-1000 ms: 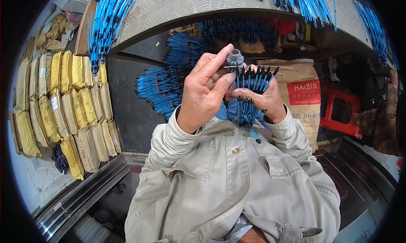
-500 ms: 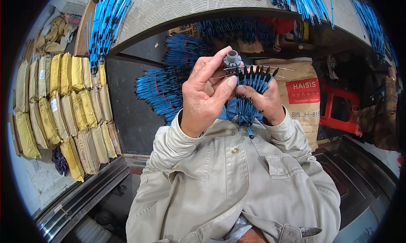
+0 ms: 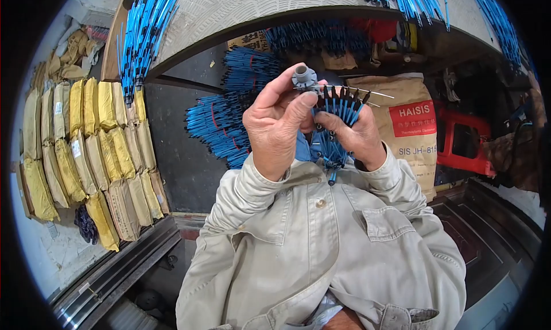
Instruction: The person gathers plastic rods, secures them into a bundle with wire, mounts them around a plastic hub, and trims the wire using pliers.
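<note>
My left hand (image 3: 274,123) pinches a grey plastic hub (image 3: 304,77) between thumb and fingers. The hub has a round hollow neck and a ring of notches below it. My right hand (image 3: 363,136) is closed round a fanned bundle of thin blue rods (image 3: 343,107) with black ends, its thumb pressed across them. Thin metal wires (image 3: 376,93) stick out sideways from the hub, past the black rod tips. The lower rod ends (image 3: 332,169) hang together in front of my chest. Fingers hide where the rods meet the hub.
A curved worktable (image 3: 229,14) spans the top, with blue rod bundles (image 3: 143,37) on it. More bundles (image 3: 218,126) lie below it. To the right stand a HAISIS paper sack (image 3: 416,146) and a red plastic stool (image 3: 468,157). Wrapped packages (image 3: 86,152) are stacked at left.
My left hand and the hub have shifted slightly left, and the hub now leans more to the left. My right hand and the bundle's lower ends have also moved a little left.
</note>
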`<state>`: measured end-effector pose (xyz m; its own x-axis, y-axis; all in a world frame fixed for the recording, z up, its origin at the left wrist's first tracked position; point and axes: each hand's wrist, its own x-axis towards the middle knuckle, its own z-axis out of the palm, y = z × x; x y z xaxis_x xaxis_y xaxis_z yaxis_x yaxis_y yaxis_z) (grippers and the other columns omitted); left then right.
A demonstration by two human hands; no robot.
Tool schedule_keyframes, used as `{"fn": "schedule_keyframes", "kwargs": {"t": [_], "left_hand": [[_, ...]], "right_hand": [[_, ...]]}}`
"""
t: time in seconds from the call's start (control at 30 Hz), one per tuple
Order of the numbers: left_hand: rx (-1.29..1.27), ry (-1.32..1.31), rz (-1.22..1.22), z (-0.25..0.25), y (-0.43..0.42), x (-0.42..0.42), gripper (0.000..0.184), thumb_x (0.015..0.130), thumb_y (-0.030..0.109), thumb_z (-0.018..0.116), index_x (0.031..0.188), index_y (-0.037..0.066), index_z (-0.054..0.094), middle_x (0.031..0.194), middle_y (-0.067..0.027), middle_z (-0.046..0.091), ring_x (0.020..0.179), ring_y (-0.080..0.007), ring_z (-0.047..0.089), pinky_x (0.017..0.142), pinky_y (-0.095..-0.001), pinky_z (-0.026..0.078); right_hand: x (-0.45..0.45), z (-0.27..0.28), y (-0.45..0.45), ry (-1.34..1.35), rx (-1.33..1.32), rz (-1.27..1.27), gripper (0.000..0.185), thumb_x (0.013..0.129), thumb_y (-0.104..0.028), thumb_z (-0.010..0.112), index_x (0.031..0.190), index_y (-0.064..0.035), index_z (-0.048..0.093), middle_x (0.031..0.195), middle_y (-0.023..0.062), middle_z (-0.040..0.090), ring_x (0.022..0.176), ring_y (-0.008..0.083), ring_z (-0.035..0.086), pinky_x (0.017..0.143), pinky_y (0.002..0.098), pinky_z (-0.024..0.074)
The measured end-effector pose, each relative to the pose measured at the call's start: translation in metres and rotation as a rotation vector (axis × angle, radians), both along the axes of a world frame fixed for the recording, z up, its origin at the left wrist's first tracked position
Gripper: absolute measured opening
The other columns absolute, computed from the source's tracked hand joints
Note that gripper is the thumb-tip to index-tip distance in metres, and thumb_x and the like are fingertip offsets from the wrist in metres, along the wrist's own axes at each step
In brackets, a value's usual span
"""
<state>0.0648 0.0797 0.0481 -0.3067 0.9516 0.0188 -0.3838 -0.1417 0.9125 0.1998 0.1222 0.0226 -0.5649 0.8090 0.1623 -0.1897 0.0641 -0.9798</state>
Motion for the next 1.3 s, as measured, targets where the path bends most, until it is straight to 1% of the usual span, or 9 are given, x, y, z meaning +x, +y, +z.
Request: {"fn": "schedule_keyframes", "kwargs": {"t": [0.1, 0.27, 0.37, 0.5, 0.63, 0.8, 0.9, 1.03, 1.3], "left_hand": [[0.006, -0.024, 0.029, -0.001, -0.001, 0.003, 0.038, 0.083, 0.006, 0.064, 0.118, -0.002, 0.054, 0.1, -0.01, 0.065, 0.058, -0.0021, 0.046, 0.047, -0.0163, 0.038], [-0.019, -0.007, 0.056, -0.004, -0.001, 0.002, 0.038, 0.083, 0.008, 0.065, 0.118, -0.002, 0.054, 0.103, -0.0116, 0.064, 0.066, -0.004, 0.053, 0.05, -0.0169, 0.041], [-0.005, 0.023, 0.073, -0.003, -0.003, 0.001, 0.038, 0.083, 0.009, 0.065, 0.118, -0.003, 0.054, 0.103, -0.0122, 0.063, 0.08, -0.0091, 0.059, 0.063, -0.0198, 0.047], [0.028, 0.023, 0.067, -0.005, -0.002, 0.002, 0.038, 0.084, 0.01, 0.064, 0.117, -0.004, 0.054, 0.104, -0.0126, 0.063, 0.094, -0.0147, 0.06, 0.08, -0.0245, 0.048], [0.004, 0.004, 0.043, -0.004, -0.001, -0.002, 0.037, 0.084, 0.008, 0.063, 0.117, -0.006, 0.053, 0.106, -0.0137, 0.062, 0.096, -0.0164, 0.059, 0.088, -0.0275, 0.045], [-0.014, 0.002, 0.033, -0.003, -0.002, -0.005, 0.036, 0.084, 0.007, 0.063, 0.116, -0.005, 0.054, 0.106, -0.0116, 0.061, 0.093, -0.0145, 0.059, 0.085, -0.0254, 0.045], [0.047, 0.019, 0.022, -0.004, -0.001, -0.003, 0.034, 0.084, 0.006, 0.063, 0.115, -0.006, 0.055, 0.104, -0.0085, 0.06, 0.09, -0.0123, 0.058, 0.083, -0.0233, 0.045], [0.083, 0.196, 0.041, -0.004, -0.004, -0.005, 0.032, 0.084, 0.005, 0.063, 0.113, -0.006, 0.056, 0.102, -0.0061, 0.059, 0.086, -0.0107, 0.057, 0.08, -0.0214, 0.044], [0.106, 0.26, 0.059, -0.002, -0.005, -0.006, 0.034, 0.085, 0.006, 0.061, 0.117, -0.006, 0.053, 0.105, -0.0097, 0.06, 0.092, -0.0132, 0.058, 0.082, -0.0234, 0.046]], "right_hand": [[0.0, -0.003, 0.0, 0.0, 0.012, 0.025, 0.027, 0.084, -0.005, 0.061, 0.11, -0.0003, 0.055, 0.087, 0.002, 0.062, 0.077, 0.008, 0.056, 0.07, 0.0223, 0.0467], [-0.002, -0.001, 0.0, 0.097, -0.212, 0.064, 0.022, 0.084, -0.009, 0.062, 0.104, 0.0016, 0.058, 0.083, 0.0059, 0.065, 0.073, 0.0113, 0.06, 0.066, 0.0255, 0.0491], [-0.011, -0.013, 0.002, 0.202, 0.008, -0.18, 0.025, 0.082, -0.013, 0.067, 0.101, 0.0001, 0.057, 0.082, 0.0033, 0.062, 0.073, 0.0089, 0.056, 0.067, 0.0232, 0.0458], [0.002, -0.016, 0.013, 0.03, 0.169, -0.02, 0.028, 0.081, -0.007, 0.065, 0.105, -0.0018, 0.052, 0.097, 0.0031, 0.052, 0.088, 0.0097, 0.05, 0.075, 0.0239, 0.043], [0.002, -0.004, 0.014, -0.049, -0.021, 0.04, 0.03, 0.079, -0.006, 0.066, 0.105, -0.0038, 0.051, 0.1, 0.0043, 0.049, 0.092, 0.0121, 0.048, 0.08, 0.0249, 0.0394], [-0.006, -0.012, 0.023, 0.142, 0.012, -0.026, 0.03, 0.078, -0.008, 0.067, 0.102, -0.0051, 0.05, 0.101, 0.0042, 0.05, 0.096, 0.0129, 0.047, 0.084, 0.0261, 0.0372], [-0.004, -0.016, 0.031, 0.305, -0.027, 0.131, 0.031, 0.078, -0.011, 0.068, 0.102, -0.0055, 0.05, 0.101, 0.0039, 0.05, 0.097, 0.012, 0.046, 0.085, 0.0261, 0.0365], [-0.008, -0.014, 0.032, 0.273, 0.091, 0.174, 0.032, 0.08, -0.016, 0.068, 0.106, -0.0056, 0.052, 0.095, 0.0003, 0.051, 0.088, 0.0086, 0.047, 0.082, 0.0242, 0.0388], [-0.009, -0.016, 0.022, 0.21, 0.03, 0.05, 0.026, 0.081, -0.014, 0.066, 0.1, -0.0047, 0.052, 0.095, 0.0035, 0.051, 0.089, 0.0108, 0.047, 0.08, 0.026, 0.0383]]}}
